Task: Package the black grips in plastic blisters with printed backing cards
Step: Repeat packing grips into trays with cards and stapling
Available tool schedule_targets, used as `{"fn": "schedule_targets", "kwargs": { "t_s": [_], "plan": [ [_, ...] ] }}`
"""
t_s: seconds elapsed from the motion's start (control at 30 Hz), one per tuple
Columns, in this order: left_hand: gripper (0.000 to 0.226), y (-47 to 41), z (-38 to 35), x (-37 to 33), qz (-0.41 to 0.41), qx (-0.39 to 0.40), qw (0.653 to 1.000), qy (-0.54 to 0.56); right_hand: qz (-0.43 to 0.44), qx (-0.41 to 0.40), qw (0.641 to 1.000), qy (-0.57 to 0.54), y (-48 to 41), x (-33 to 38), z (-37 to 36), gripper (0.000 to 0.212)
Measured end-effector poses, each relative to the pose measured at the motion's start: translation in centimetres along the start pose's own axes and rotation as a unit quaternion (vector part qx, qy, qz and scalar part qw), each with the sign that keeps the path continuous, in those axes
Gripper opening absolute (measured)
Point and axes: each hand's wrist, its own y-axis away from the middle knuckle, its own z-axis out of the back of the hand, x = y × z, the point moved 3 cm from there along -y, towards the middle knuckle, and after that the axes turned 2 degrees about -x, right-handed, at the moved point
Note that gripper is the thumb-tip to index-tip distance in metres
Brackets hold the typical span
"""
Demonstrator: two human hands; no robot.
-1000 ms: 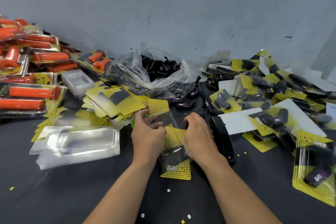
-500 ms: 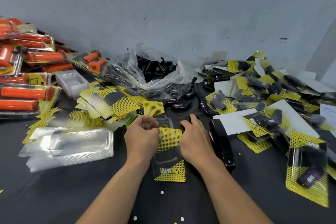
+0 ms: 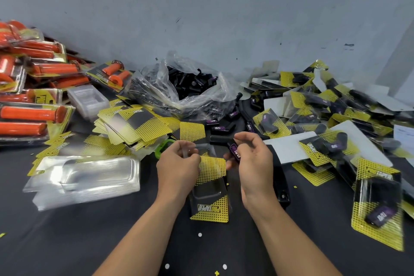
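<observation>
Black grip (image 3: 234, 152): one held; one blister (image 3: 209, 188).

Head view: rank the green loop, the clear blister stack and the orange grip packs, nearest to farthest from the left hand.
1. Green loop: just beyond the left hand, which pinches a blister.
2. Blister stack: lying further left.
3. Orange grip packs: far left, toward the wall.
</observation>
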Motion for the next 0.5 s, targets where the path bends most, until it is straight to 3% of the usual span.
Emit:
{"fn": "schedule_targets", "kwargs": {
  "t_s": [0.1,0.2,0.33,0.4,0.5],
  "plan": [
    [0.022,0.2,-0.1,-0.2,-0.002,0.019,0.999,0.037,-0.011,0.036,0.999,-0.008,0.2,0.5,-0.2,0.029],
    [0.024,0.1,-0.1,-0.4,0.012,0.032,0.994,0.106,0.059,0.07,0.991,0.094,0.9,1.3,-0.2,0.013],
    [0.034,0.1,-0.2,-0.6,0.022,0.059,0.986,0.151,0.234,0.106,0.918,0.302,2.2,2.2,-0.8,0.011],
    [0.032,0.1,-0.3,-0.5,0.02,0.065,0.986,0.15,0.243,0.136,0.897,0.343,2.8,2.1,-1.3,0.013],
    [0.026,-0.1,-0.1,-0.1,0.025,0.049,0.988,0.141,0.2,0.169,0.903,0.341,2.8,1.7,-1.3,0.017]
  ]
}}
